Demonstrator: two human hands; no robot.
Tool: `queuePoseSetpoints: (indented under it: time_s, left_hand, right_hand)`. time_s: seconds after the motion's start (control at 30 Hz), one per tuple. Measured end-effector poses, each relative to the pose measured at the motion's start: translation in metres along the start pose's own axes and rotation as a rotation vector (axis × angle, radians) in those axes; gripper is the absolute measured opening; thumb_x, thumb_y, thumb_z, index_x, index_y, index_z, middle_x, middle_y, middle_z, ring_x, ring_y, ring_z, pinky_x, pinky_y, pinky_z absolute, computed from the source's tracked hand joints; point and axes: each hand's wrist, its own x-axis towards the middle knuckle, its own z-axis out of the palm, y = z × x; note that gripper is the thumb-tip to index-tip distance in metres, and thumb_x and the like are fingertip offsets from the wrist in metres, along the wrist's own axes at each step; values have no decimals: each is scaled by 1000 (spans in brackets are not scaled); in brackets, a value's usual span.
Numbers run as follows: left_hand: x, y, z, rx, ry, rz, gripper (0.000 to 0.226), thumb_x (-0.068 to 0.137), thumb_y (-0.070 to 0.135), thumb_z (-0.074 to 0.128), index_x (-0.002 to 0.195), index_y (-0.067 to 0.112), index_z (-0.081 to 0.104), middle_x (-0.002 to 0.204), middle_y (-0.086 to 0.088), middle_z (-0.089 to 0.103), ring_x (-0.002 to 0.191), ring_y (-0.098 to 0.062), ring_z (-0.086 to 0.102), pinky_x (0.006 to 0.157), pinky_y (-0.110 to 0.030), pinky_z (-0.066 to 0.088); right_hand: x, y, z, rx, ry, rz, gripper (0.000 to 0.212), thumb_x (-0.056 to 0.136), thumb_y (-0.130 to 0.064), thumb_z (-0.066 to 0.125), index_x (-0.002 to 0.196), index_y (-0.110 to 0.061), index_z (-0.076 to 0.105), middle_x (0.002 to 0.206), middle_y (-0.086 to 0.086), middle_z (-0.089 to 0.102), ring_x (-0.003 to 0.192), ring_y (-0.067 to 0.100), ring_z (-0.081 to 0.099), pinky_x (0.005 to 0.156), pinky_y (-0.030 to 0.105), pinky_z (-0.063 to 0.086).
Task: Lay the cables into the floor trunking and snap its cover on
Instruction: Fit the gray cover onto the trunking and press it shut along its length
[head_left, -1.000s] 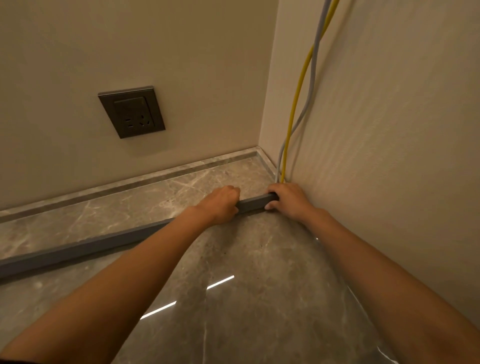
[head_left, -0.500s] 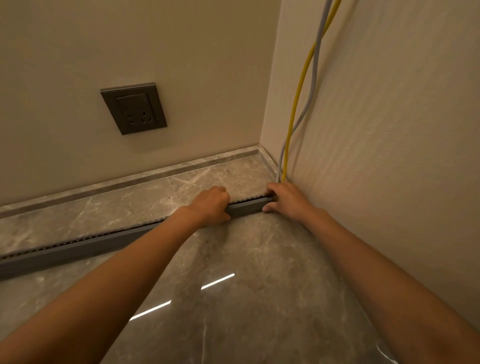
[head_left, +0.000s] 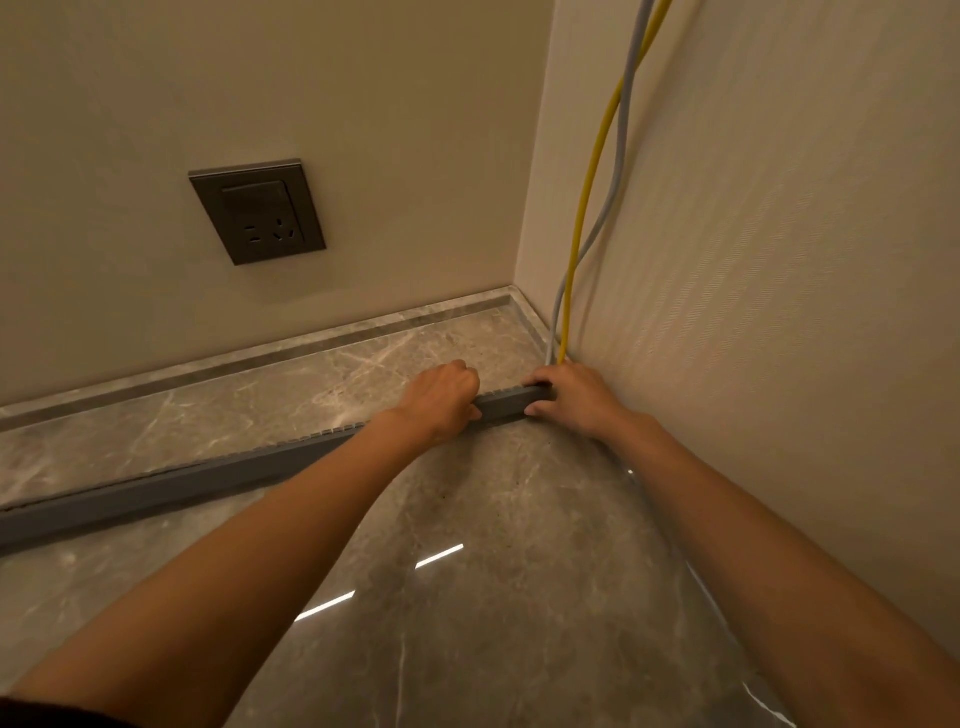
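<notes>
A long grey floor trunking (head_left: 171, 493) runs across the marble floor from the left edge to the right wall. Its slotted top edge shows along the far side. My left hand (head_left: 441, 400) is closed over the trunking near its right end, fingers curled over the top. My right hand (head_left: 571, 397) grips the very end of the trunking by the wall. A yellow cable (head_left: 589, 192) and a grey cable (head_left: 621, 130) hang down the right wall and drop behind my right hand. Whether a cover sits on the trunking I cannot tell.
A dark grey wall socket (head_left: 257, 213) is set in the far wall. A marble skirting strip (head_left: 260, 358) lines the foot of that wall. The right wall (head_left: 779, 260) stands close beside my right arm. Glossy floor tiles (head_left: 467, 597) stretch toward me.
The trunking's slotted top edge has come into sight where a second ago a smooth top showed. My left hand has shifted slightly along the trunking; my right hand stays at the end.
</notes>
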Motion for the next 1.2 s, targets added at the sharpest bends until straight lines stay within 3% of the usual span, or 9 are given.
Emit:
queuePoseSetpoints:
  time_s: [0.27, 0.47, 0.63, 0.77, 0.93, 1.2]
  left_hand:
    - [0, 1, 1, -42, -26, 12, 27, 96, 16, 49, 115, -3, 50, 122, -22, 54, 109, -33, 54, 90, -37, 44]
    - [-4, 5, 0, -41, -45, 29, 28, 96, 15, 49, 117, -3, 49, 124, -21, 52, 111, -31, 52, 90, -35, 44]
    - [-8, 11, 2, 9, -63, 60, 31, 95, 15, 50, 121, -3, 48, 126, -20, 51, 111, -31, 53, 90, -35, 44]
    - [-10, 14, 4, 42, -42, 33, 30, 93, 13, 51, 120, -2, 51, 125, -19, 52, 110, -31, 54, 88, -36, 46]
    - [-9, 16, 8, 18, 33, -3, 33, 91, 16, 56, 119, 1, 50, 123, -16, 52, 109, -29, 53, 86, -36, 47]
    - [-5, 17, 13, 14, -32, 17, 31, 95, 17, 48, 119, -2, 54, 124, -20, 54, 113, -32, 51, 90, -38, 45]
  right_hand:
    - [4, 6, 4, 30, 12, 16, 31, 78, -19, 70, 107, -14, 61, 116, 8, 64, 108, 23, 57, 83, 24, 36]
    - [6, 6, 4, 13, -53, 27, 30, 76, -18, 72, 95, -17, 48, 105, 7, 55, 101, 25, 54, 87, 37, 47]
    - [4, 8, 6, -55, -71, -31, 55, 73, -20, 74, 122, -16, 48, 123, 12, 54, 117, 26, 46, 101, 41, 42]
    - [4, 10, 5, -129, -87, -71, 41, 75, -25, 72, 112, -12, 61, 116, 10, 58, 115, 26, 43, 99, 37, 37]
    - [5, 11, 4, -176, -78, -102, 40, 72, -30, 74, 109, -15, 66, 107, 9, 64, 110, 26, 45, 98, 40, 40]
    - [5, 11, 4, -171, -75, -99, 43, 72, -27, 74, 111, -11, 67, 106, 14, 64, 104, 30, 54, 92, 42, 44]
